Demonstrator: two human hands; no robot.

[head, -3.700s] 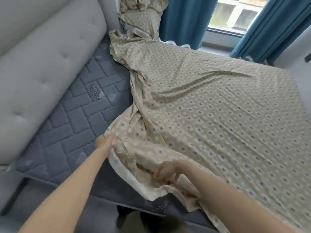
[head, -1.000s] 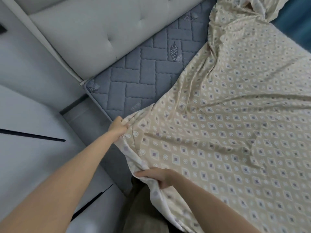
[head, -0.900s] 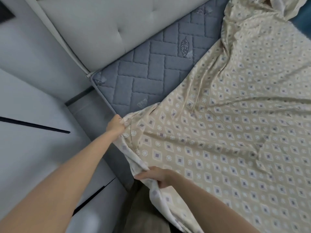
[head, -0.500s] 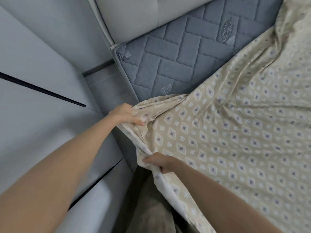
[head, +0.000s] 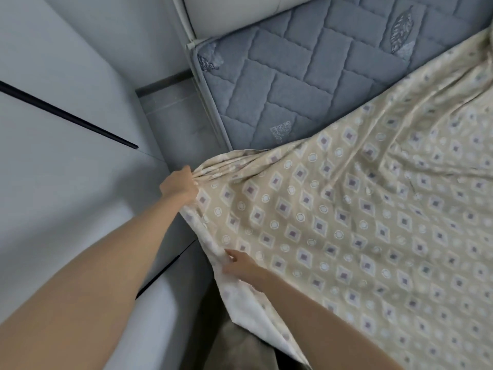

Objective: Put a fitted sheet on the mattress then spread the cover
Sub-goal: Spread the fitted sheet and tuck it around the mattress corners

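- Head view, task's thing: the fitted sheet (head: 346,222) is shown spread over most of the mattress (head: 293,84). The quilted grey corner beside the headboard (head: 240,9) is left bare, so this corner is judged not yet fitted.
- Head view, left hand (head: 179,185): it is closed round a gathered bunch of the sheet's edge, just off the side of the mattress. Pleats fan out from the grip.
- Head view, right hand (head: 241,265): the hem is pinched nearer the body, and the pale underside hangs below it.
- Risk, overpull: the held edge lies well short of the bare corner. If it is hauled there by force, the far corners may be dragged off the mattress. Whether those corners are tucked cannot be told, as they are out of view.
- Risk, misfit: the sheet's corner seam cannot be made out in the bunched cloth. If a plain stretch of hem is hooked over the mattress corner, the sheet is likely to sit skewed, and the long diagonal creases may be locked in.
- Risk, tight space: only a narrow gap is left between the mattress and the cabinet panel (head: 66,182). The bunch may slip from the left hand while it is being worked under the corner.
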